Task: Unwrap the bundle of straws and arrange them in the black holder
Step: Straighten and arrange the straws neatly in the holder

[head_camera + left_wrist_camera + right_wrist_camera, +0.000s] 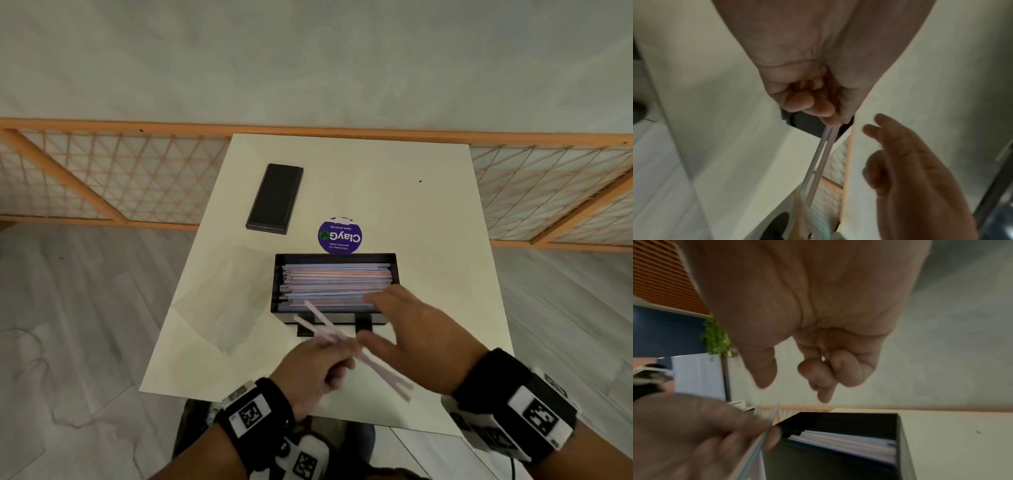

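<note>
- Standing on the pale cream square desk (428,212), the open black rectangular holder (394,263) is the landmark, and it is already filled with a flat layer of thin pastel pink and blue straws (335,281) lying lengthwise.
- Lying beyond the holder to its far left is a flat black rectangular lid (275,198), well apart from it.
- Touching the holder's far wall is a round purple sticker (340,235) with white lettering.
- Hovering over the holder's near right corner, the right hand (411,329) is loosely spread, fingers relaxed and holding nothing.
- Just in front of the holder's near wall, the left hand (308,373) pinches a few loose pale straws (373,366) that cross each other, their far tips reaching over the holder's near edge.
</note>
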Motion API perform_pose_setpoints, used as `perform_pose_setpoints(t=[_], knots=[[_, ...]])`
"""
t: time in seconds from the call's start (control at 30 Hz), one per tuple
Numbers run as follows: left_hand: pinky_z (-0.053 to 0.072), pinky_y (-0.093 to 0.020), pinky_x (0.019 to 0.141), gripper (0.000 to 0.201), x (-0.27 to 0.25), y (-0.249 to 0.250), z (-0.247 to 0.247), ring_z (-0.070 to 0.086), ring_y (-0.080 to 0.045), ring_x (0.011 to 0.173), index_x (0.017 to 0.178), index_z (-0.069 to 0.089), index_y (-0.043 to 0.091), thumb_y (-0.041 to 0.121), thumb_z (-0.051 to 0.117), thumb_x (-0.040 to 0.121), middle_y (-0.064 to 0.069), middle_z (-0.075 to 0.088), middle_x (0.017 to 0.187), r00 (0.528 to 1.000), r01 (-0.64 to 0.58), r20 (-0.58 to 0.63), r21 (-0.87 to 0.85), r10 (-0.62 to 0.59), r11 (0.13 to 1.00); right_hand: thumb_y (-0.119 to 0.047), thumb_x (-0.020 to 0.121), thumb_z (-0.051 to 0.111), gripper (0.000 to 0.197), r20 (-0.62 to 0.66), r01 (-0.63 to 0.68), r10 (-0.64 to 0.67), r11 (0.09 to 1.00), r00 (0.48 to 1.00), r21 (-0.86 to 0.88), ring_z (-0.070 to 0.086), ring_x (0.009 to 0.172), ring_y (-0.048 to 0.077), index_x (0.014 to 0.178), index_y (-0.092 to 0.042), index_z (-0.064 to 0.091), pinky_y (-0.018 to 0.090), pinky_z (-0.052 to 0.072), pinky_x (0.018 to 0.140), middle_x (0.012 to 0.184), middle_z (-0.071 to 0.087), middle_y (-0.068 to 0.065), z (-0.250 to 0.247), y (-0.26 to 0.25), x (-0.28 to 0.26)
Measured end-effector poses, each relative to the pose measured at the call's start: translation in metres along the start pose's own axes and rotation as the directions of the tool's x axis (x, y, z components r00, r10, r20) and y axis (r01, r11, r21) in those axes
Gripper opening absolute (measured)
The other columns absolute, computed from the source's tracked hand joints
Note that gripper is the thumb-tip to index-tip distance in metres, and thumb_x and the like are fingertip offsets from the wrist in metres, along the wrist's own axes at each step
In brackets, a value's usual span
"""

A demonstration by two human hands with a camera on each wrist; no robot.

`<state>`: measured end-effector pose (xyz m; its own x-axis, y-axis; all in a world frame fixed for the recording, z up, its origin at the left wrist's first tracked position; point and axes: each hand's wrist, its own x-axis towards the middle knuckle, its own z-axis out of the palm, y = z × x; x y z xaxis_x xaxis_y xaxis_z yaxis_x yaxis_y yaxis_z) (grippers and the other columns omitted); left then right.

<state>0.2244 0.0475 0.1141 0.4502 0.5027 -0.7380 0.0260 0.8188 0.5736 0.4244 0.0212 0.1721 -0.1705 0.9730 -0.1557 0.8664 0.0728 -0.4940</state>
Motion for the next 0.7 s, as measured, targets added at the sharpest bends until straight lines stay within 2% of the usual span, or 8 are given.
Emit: perform_pose_setpoints(t=[0.07, 0.2, 0.3, 0.37, 0.43, 0.5, 0.6, 0.7], knots=[[0.039, -0.021, 0.055, 0.015, 0.004, 0.018, 0.005, 0.047, -0.009, 0.058, 0.102, 0.072, 0.005, 0.017, 0.07, 0.095, -0.003, 0.061, 0.071, 0.997, -0.071, -0.019, -0.101, 0.07, 0.992, -0.058, 0.093, 0.042, 0.053, 0.083, 0.047, -0.039, 0.993, 0.996, -0.106, 0.064, 0.1, 0.021, 0.135, -0.026, 0.046, 0.04, 0.055, 0.082, 0.121, 0.052, -0.005, 0.002, -0.008, 0.006], [0.04, -0.017, 0.048, 0.012, 0.022, 0.047, 0.01, 0.047, -0.006, 0.054, 0.099, 0.069, 0.013, 0.025, 0.068, 0.096, 0.0, 0.06, 0.069, 0.99, -0.134, -0.075, -0.259, 0.118, 0.957, -0.02, 0.093, 0.051, 0.044, 0.078, 0.046, -0.025, 0.961, 0.997, -0.272, 0.066, 0.092, 0.027, 0.135, -0.022, 0.04, 0.043, 0.056, 0.072, 0.111, 0.061, 0.001, 0.011, -0.008, 0.035], [0.036, -0.019, 0.047, 0.017, 0.03, 0.055, 0.004, 0.046, -0.007, 0.052, 0.1, 0.07, 0.014, 0.031, 0.069, 0.095, 0.0, 0.062, 0.069, 0.982, -0.148, -0.14, -0.162, 0.126, 0.976, -0.013, 0.088, 0.054, 0.039, 0.095, 0.03, 0.003, 0.94, 0.995, -0.34, 0.065, 0.094, 0.027, 0.125, -0.023, 0.048, 0.041, 0.055, 0.071, 0.108, 0.058, 0.002, 0.009, 0.0, 0.061], [0.037, -0.024, 0.051, 0.022, 0.028, 0.058, -0.006, 0.048, -0.01, 0.055, 0.095, 0.072, 0.012, 0.034, 0.067, 0.096, -0.001, 0.064, 0.069, 0.962, -0.18, -0.192, 0.084, 0.193, 0.98, -0.015, 0.091, 0.05, 0.032, 0.12, 0.009, 0.039, 0.927, 0.992, -0.374, 0.062, 0.097, 0.028, 0.122, -0.022, 0.051, 0.04, 0.054, 0.075, 0.111, 0.056, 0.003, 0.009, 0.006, 0.078], [0.043, -0.03, 0.059, 0.027, 0.024, 0.06, -0.02, 0.054, -0.012, 0.06, 0.083, 0.071, 0.015, 0.038, 0.065, 0.096, 0.002, 0.067, 0.072, 0.914, -0.22, -0.209, 0.463, 0.347, 0.859, -0.018, 0.092, 0.05, 0.03, 0.162, -0.009, 0.078, 0.92, 0.984, -0.391, 0.062, 0.1, 0.029, 0.122, -0.021, 0.053, 0.039, 0.052, 0.079, 0.113, 0.056, 0.005, 0.01, 0.011, 0.092], [0.048, -0.025, 0.066, 0.021, 0.02, 0.061, -0.037, 0.061, -0.008, 0.069, 0.084, 0.069, 0.022, 0.04, 0.065, 0.094, 0.01, 0.069, 0.079, 0.839, -0.214, -0.209, 0.722, 0.503, 0.658, -0.019, 0.092, 0.051, 0.029, 0.214, -0.004, 0.096, 0.919, 0.972, -0.394, 0.062, 0.099, 0.03, 0.121, -0.02, 0.055, 0.038, 0.051, 0.079, 0.114, 0.056, 0.007, 0.017, 0.016, 0.101], [0.05, -0.02, 0.075, 0.017, 0.016, 0.065, -0.054, 0.063, -0.002, 0.084, 0.103, 0.067, 0.025, 0.038, 0.067, 0.093, 0.012, 0.067, 0.094, 0.752, -0.18, -0.209, 0.848, 0.626, 0.498, -0.02, 0.094, 0.051, 0.027, 0.214, 0.007, 0.071, 0.94, 0.974, -0.341, 0.062, 0.096, 0.028, 0.12, -0.019, 0.057, 0.034, 0.047, 0.077, 0.113, 0.054, 0.006, 0.028, 0.024, 0.103], [0.054, -0.028, 0.085, 0.035, 0.021, 0.071, -0.058, 0.063, -0.013, 0.093, 0.118, 0.061, 0.019, 0.038, 0.069, 0.09, 0.004, 0.063, 0.109, 0.736, -0.182, -0.157, 0.891, 0.658, 0.416, -0.021, 0.096, 0.051, 0.023, 0.12, -0.016, 0.05, 0.964, 0.991, -0.266, 0.057, 0.103, 0.027, 0.117, -0.018, 0.059, 0.035, 0.048, 0.086, 0.114, 0.054, 0.005, 0.035, 0.031, 0.102]])
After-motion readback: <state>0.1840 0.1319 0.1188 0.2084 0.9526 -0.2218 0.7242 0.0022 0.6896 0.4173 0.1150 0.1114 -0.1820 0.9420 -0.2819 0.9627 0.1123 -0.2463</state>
